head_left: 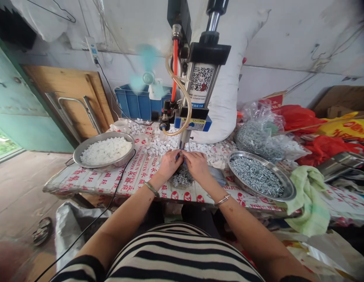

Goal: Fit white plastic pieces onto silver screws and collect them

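Both hands meet under the ram of a pneumatic press (196,86), close to its tip. My left hand (171,163) has its fingers bent and pinched together; what lies between them is too small and hidden to name. From the other side my right hand (196,164) closes its fingertips at the same spot, its grip likewise covered. Just below and between the wrists sits a heap of small metal pins (182,178). White plastic pieces (161,145) lie scattered behind the hands, around the press.
A steel bowl (78,158) of white pieces stands left, with a black cable (120,182) beside it. To the right are a steel bowl (290,196) of metal pins, a bag of pins (255,137) and a green towel (308,196). Behind are a fan (148,77) and blue crate (129,103).
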### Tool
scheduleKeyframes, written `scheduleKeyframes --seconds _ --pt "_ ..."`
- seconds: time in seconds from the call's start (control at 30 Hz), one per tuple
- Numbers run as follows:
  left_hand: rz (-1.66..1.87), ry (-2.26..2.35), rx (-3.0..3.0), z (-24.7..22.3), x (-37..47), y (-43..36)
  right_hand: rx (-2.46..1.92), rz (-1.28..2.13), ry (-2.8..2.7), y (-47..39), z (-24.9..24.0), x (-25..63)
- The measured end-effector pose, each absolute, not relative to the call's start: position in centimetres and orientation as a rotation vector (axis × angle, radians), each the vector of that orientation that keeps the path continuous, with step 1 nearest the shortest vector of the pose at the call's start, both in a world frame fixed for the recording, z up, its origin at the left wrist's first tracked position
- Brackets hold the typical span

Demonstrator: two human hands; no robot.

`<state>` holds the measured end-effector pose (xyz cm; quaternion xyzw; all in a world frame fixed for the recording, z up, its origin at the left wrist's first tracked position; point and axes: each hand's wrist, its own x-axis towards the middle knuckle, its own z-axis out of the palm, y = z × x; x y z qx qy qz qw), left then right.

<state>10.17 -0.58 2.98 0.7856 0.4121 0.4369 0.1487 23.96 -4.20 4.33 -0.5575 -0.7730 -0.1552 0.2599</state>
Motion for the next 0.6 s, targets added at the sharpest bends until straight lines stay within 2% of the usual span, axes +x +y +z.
scheduleKeyframes --seconds 0.13,0.3,0.47,0.6 --pt "1.231 1.208 2.314 3.1 10.1 -0.4 -1.683 -0.329 -1.960 -6.3 3.7 25.8" --pt "1.220 1.248 2.290 3.2 10.1 -0.5 -1.918 -0.544 -1.852 -10.7 0.7 29.2" --pt "1.223 1.233 2.244 3.4 10.1 -0.6 -1.869 -0.764 -1.931 -13.1 -2.6 30.4" --pt "1.223 1.228 2.211 3.5 10.1 -0.9 -1.840 -0.788 -1.928 -13.1 -3.4 30.4"
